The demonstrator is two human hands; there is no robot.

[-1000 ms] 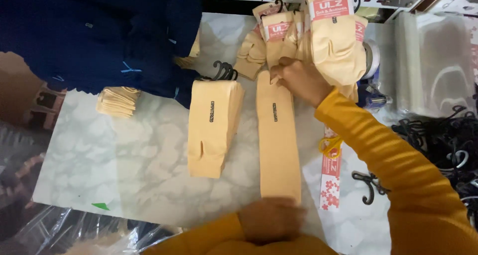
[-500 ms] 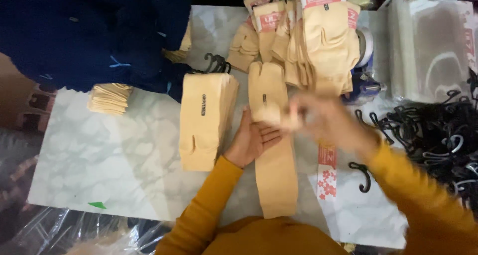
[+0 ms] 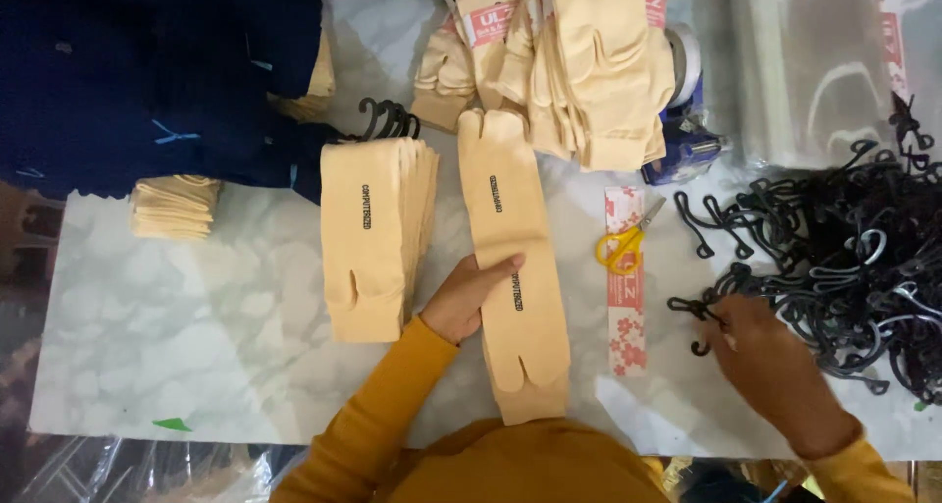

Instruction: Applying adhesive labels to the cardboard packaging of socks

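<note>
Since the earlier frame, the cream sock (image 3: 515, 267) has been doubled over on itself, and the right hand (image 3: 770, 366) has been swung away to the heap of black plastic hooks (image 3: 844, 267) at the right of the marble-patterned table (image 3: 196, 307). The left hand (image 3: 469, 292) is laid flat on the folded sock, fingers spread along its left edge; nothing is clasped, the sock is only pressed down. It lies lengthwise in front of the person, between the stack of flat socks (image 3: 371, 238) and the printed paper band (image 3: 625, 277), on which a pair of yellow-handled scissors (image 3: 625, 246) is resting.

At the heap, 1 hook (image 3: 699, 317) is being touched by the right fingertips. Whether it is already pinched cannot be told, as the fingers are seen from behind and slightly blurred.

The hooks are tangled together, so several could be dragged out with the 1 wanted and scattered over the table. With only a flat palm holding it, the 2 layers of the sock could slide apart if the left hand is shifted. The scissors and band lie in the path between hook heap and sock, and could be knocked aside by a returning sleeve. Labelled, finished socks (image 3: 589, 61) are piled at the top.
</note>
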